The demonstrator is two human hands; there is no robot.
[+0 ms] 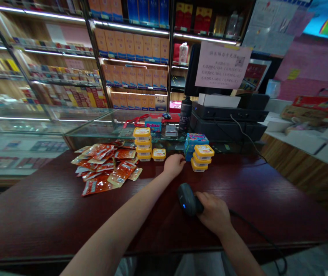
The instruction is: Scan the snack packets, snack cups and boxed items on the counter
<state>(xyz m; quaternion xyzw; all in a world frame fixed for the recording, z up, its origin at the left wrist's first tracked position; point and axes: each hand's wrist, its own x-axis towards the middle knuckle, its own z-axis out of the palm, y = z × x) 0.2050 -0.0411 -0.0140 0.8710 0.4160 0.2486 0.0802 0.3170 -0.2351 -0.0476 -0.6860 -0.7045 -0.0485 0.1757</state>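
My right hand point(214, 212) is wrapped round the handle of a black barcode scanner point(187, 199), its blue light lit and its cable running off right. Farther forward, my left hand point(174, 165) rests low over the table, fingertips at the left edge of a stack of blue boxes point(194, 142). Its fingers curve away from view, so their grip is hidden. Three yellow-lidded tubs point(201, 163) are stacked in front of the boxes. Left of that hand stand a single yellow-lidded tub point(159, 154) and a taller stack of such tubs point(143, 145). Orange snack pouches point(106, 165) lie heaped farther left.
A glass counter point(91, 124) borders the dark wooden table point(51, 207) at the back. On it are a black bottle point(185, 113) and a pink-and-teal box point(153, 123). Black equipment point(227, 115) stands back right beneath a paper sign point(221, 65). Stocked shelves point(132, 57) rise behind.
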